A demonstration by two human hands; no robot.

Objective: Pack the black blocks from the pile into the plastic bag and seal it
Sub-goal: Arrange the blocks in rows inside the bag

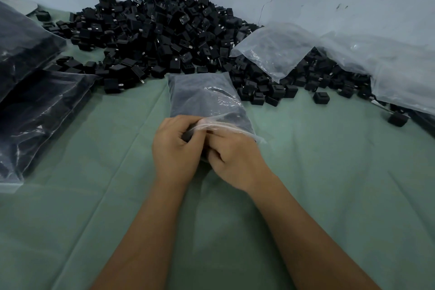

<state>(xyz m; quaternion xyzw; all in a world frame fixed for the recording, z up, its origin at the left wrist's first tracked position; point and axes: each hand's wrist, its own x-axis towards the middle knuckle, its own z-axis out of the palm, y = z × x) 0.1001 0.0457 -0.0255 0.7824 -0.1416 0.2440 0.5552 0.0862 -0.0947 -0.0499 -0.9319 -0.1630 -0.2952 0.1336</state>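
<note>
A clear plastic bag (204,96) filled with black blocks lies on the green cloth in front of me, its mouth toward me. My left hand (175,148) pinches the bag's near edge at its left end. My right hand (233,156) pinches the same edge just beside it, fingers curled over the seal strip. A large pile of black blocks (153,35) spreads across the back of the table against the wall.
Several filled bags (35,110) are stacked at the left edge. Empty clear bags (273,47) and a big heap of plastic (400,70) lie on the pile at the right. Loose blocks (321,97) sit near the right. The green cloth (329,172) covers the table.
</note>
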